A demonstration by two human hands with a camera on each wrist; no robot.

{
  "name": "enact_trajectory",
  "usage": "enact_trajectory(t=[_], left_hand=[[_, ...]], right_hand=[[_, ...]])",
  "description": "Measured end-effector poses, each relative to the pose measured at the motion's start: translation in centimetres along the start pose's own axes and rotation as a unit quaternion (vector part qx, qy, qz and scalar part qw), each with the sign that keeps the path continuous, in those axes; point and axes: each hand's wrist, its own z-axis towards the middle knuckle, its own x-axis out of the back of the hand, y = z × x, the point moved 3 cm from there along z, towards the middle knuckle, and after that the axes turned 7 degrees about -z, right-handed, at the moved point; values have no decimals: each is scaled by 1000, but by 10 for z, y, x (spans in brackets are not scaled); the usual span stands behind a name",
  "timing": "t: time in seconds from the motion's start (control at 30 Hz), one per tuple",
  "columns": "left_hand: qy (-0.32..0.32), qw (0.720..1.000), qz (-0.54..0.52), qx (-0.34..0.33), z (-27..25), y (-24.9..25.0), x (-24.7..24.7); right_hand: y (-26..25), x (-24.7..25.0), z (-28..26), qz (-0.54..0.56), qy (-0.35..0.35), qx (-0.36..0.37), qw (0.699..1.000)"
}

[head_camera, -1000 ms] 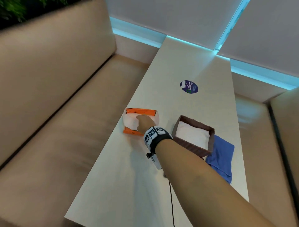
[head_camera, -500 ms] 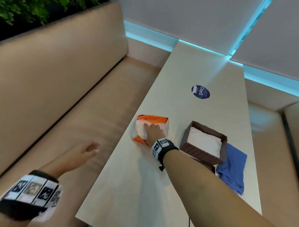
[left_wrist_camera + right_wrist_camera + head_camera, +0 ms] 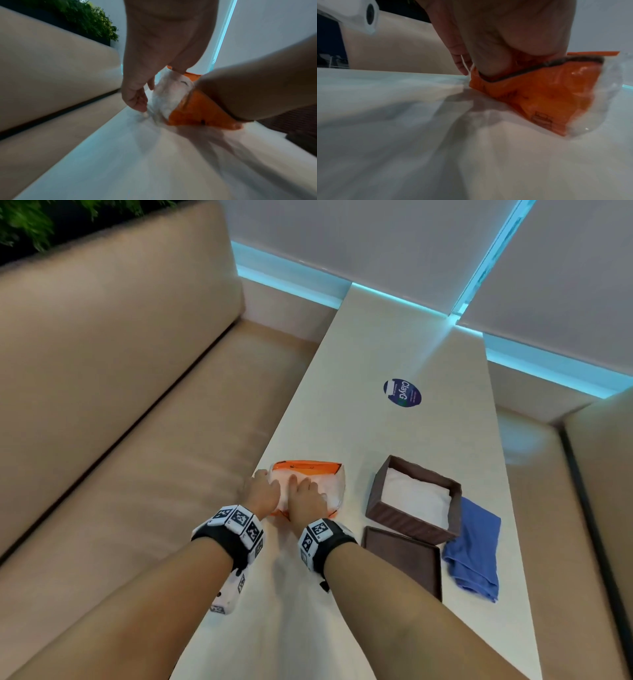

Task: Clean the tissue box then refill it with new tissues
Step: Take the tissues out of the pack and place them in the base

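Observation:
An orange and clear plastic tissue pack [image 3: 320, 474] lies on the white table [image 3: 383, 344], left of the tissue box. My left hand [image 3: 263, 489] curls round the pack's clear left end [image 3: 169, 100], thumb on top and fingers down its side. With its fingers spread, my right hand [image 3: 308, 498] lies flat on top of the pack, and its heel dents the orange wrap [image 3: 547, 94]. The brown tissue box [image 3: 407, 520] stands uncovered with white tissues [image 3: 416, 499] inside. Its brown lid [image 3: 402, 558] lies flat in front of it.
A crumpled blue cloth [image 3: 474, 546] lies right of the box and lid. Farther back, a round dark sticker [image 3: 402, 393] is on the table. Beige benches [image 3: 137, 440] run along both long sides; the pack sits close to the table's left edge.
My left hand has come up from beside the bench onto the pack's left end. The right hand has stayed on the pack, which has turned slightly.

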Motion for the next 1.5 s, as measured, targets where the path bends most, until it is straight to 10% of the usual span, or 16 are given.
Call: enact_trajectory(t=[0.37,0.57,0.7,0.83,1.0,1.3,1.5], left_hand=[[29,999,10,-12,18,-9,-1],[49,997,53,-7,-8,13,12],[133,977,-50,-162,-35,50,28],[-117,944,-270,-148,-47,87,0],[-324,817,-471,-67,-77,124,-42],[-312,799,-512,-48,-82,132,-68],[-323,847,-417,-57,-85,135,-77]], right_hand=[[56,44,2,322,46,-28,945],[87,76,-13,612,79,-52,785],[114,91,-21,736,111,-67,664],[131,98,-31,832,111,-16,544],[144,93,-48,890,99,-11,444],[198,80,-81,830,108,-73,543],[211,67,-86,752,97,-98,645]])
